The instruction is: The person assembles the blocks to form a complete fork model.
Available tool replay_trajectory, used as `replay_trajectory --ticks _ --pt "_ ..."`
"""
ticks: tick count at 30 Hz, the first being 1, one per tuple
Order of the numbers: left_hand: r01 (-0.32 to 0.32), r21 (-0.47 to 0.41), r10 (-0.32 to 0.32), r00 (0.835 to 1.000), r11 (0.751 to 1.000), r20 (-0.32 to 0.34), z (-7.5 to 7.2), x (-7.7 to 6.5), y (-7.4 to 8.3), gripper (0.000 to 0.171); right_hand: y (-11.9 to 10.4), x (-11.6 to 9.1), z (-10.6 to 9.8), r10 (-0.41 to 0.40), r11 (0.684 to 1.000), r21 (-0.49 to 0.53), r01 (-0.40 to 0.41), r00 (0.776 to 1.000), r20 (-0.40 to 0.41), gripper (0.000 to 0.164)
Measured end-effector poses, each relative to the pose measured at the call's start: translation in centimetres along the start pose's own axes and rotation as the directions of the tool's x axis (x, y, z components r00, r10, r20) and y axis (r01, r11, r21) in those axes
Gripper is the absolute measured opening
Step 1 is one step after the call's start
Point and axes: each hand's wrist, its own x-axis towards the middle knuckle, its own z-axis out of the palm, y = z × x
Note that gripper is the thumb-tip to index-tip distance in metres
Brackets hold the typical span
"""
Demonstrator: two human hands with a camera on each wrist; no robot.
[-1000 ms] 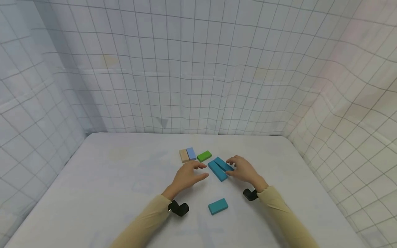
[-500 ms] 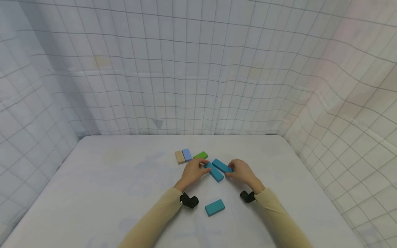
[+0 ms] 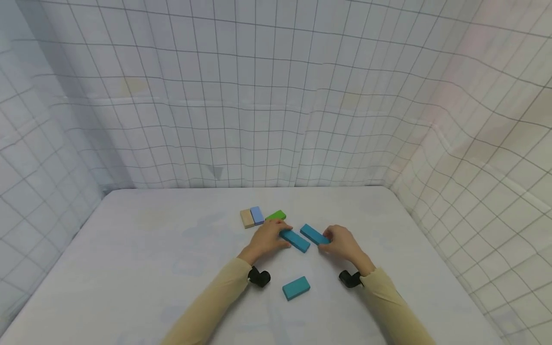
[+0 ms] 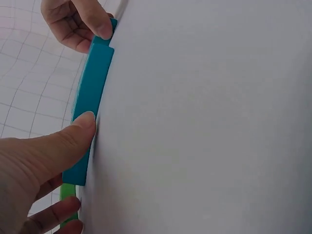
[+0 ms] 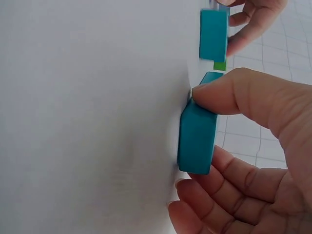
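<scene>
My left hand [image 3: 265, 239] grips the left one of two long teal blocks [image 3: 295, 241] by its far left end. In the left wrist view, the thumb presses against the broad side of that teal block [image 4: 92, 83]. My right hand [image 3: 343, 248] pinches the near right end of the other long teal block [image 3: 313, 234]. The right wrist view shows the thumb across the held teal block [image 5: 197, 139], with fingers behind and below it. Both blocks slant the same way, a narrow gap between them. A shorter teal block [image 3: 296, 288] lies nearer, between the forearms.
Behind the left hand lies a green block [image 3: 276, 215], partly covered by the fingers. Left of it, a tan block [image 3: 247, 218] and a light blue block [image 3: 257, 215] sit side by side. A gridded white curtain [image 3: 241, 120] hangs behind the white table [image 3: 142, 258].
My left hand has moved right and taken hold of the left long teal block. The other one has shifted right with my right hand, so the gap between them is wider.
</scene>
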Motion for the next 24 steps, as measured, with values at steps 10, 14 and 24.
replay_trajectory --ticks 10,14,24 --pt "-0.045 0.103 0.044 0.999 0.994 0.006 -1.0 -2.1 -0.8 0.038 -0.4 -0.7 -0.3 -0.041 0.999 0.034 0.043 0.999 -0.031 0.029" --pt "0.002 0.073 -0.001 1.000 0.997 -0.012 -1.6 -3.4 -1.1 0.037 -0.7 -0.7 -0.4 -0.070 0.997 0.040 0.072 0.996 -0.058 0.029" --pt "0.138 0.086 -0.125 0.982 0.987 -0.145 -3.1 -7.9 -1.9 0.032 -1.5 -0.6 0.1 -0.149 0.984 0.084 0.157 0.984 -0.097 0.029"
